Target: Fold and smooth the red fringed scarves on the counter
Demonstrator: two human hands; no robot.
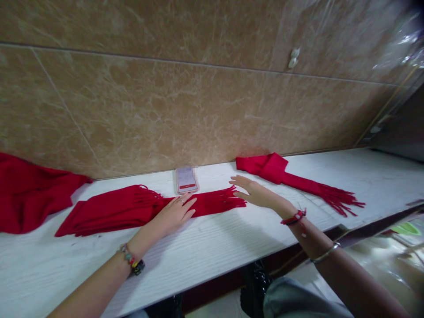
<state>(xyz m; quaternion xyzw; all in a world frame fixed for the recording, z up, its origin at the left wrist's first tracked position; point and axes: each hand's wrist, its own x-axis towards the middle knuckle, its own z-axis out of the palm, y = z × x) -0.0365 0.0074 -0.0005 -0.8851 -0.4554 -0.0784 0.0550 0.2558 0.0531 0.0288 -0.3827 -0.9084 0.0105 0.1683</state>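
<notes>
Red scarf [212, 204] lies at the phone's [187, 180] six o'clock. Left hand [172, 215] rests on it, fingers loosely spread, seemingly steadying it; right hand [260, 193], open and empty, is beside its three-o'clock fringe.

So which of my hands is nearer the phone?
Left: your left hand lies on a scarf just in front of the phone; your right hand is farther off, to its right.

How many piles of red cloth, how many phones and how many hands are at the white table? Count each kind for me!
Red cloth piles: 3 (left pile, middle pile, right pile)
Phone: 1
Hands: 2 (left hand, right hand)
Total: 6
</notes>
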